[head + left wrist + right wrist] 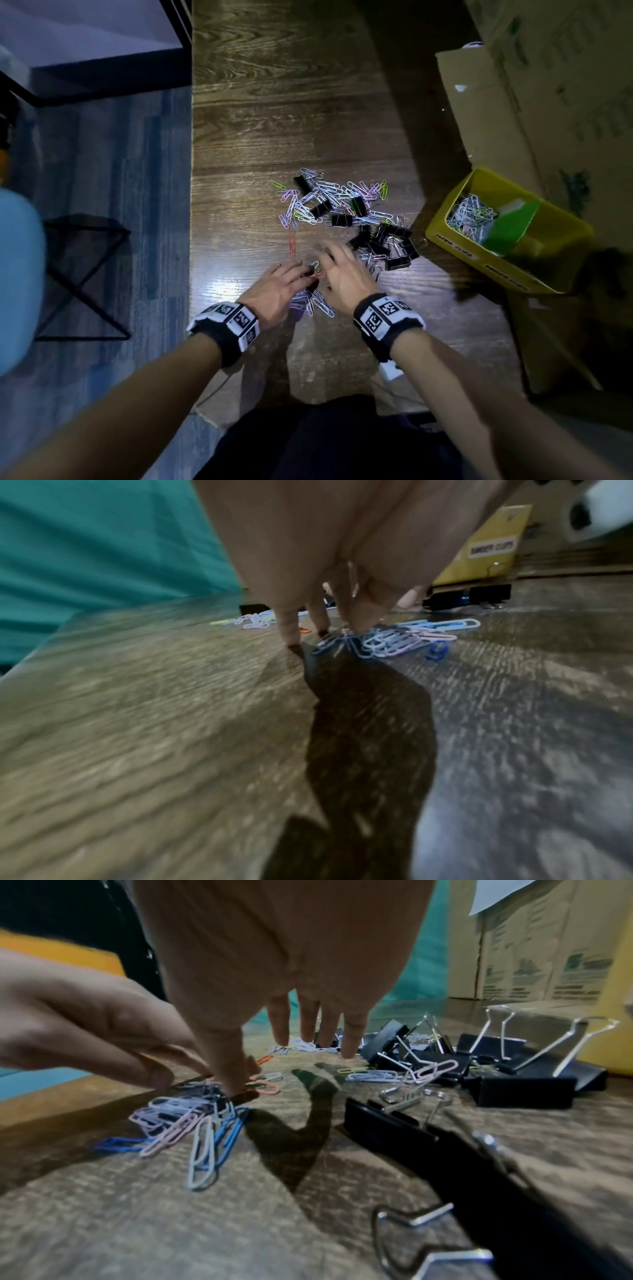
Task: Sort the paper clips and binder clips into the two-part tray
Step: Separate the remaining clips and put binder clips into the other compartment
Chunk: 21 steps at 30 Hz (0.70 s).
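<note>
Where hands work nearby, tray [479,545] label reads "BINDER CLIPS".

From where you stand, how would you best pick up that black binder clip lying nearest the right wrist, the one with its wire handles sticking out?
Take the black metal binder clip by its silver wire handles, probably from above. The body lies flat and low on the wooden table, giving little to grab, while the wire loops rise clear of it, so thumb and forefinger could pinch them together.
</note>
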Motion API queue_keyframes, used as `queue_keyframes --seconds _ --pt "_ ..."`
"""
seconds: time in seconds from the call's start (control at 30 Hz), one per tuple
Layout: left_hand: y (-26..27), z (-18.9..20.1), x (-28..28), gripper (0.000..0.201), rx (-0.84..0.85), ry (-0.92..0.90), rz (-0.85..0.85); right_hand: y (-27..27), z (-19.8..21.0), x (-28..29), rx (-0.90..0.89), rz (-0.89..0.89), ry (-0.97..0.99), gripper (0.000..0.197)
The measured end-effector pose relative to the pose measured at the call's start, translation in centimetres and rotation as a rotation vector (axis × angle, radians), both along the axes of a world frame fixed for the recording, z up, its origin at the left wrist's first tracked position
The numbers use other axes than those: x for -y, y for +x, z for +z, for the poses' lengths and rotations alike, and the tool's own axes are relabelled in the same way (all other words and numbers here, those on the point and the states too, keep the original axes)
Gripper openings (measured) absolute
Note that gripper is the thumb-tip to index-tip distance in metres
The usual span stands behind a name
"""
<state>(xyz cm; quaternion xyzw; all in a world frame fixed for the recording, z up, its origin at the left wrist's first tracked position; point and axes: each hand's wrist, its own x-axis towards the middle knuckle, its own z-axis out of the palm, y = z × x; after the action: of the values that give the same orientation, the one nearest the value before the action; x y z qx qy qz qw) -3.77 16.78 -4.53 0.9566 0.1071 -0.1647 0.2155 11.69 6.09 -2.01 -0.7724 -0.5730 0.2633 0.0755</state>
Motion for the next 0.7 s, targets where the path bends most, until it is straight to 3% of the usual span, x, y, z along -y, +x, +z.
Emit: queue_keyframes --seconds 0.1,0.2,0.33,0.47,0.53,0.63,0.7 --pt "-0.9 -0.9 -1.2 0.068 0.155 -0.044 0.142 -0.4 -0.4 -0.1 0.041 0.174 -0.134 0.084" --pt "-0.1 -0.6 -2.6 0.074 0.109 -0.002 0.312 -1.2 -0.9 0.5 0.082 0.218 -0.178 0.091" --pt "0.6 0.1 -1.9 0.064 -0.089 0.031 0.241 -2.0 -1.3 1.4 0.058 0.196 -0.156 0.080" --pt "-0.8 -0.2 1.1 0.051 -0.044 -0.025 0.105 -2.6 -1.1 2.2 -0.005 0.141 -0.106 0.052" --pt "-1.9 -0.2 1.7 0.048 0.019 -0.111 0.143 -2.8 -1.1 2.6 -0.032 0.120 -0.080 0.048" --pt "-3.1 0.2 2.0 0.053 0.184 -0.055 0.271 -3.2 -1.2 3.1 -0.050 0.030 -0.087 0.061" --pt "-3.1 0.9 2.4 0.075 0.101 0.037 0.446 -3.4 -0.7 3.3 -0.033 -0.035 -0.150 0.079"
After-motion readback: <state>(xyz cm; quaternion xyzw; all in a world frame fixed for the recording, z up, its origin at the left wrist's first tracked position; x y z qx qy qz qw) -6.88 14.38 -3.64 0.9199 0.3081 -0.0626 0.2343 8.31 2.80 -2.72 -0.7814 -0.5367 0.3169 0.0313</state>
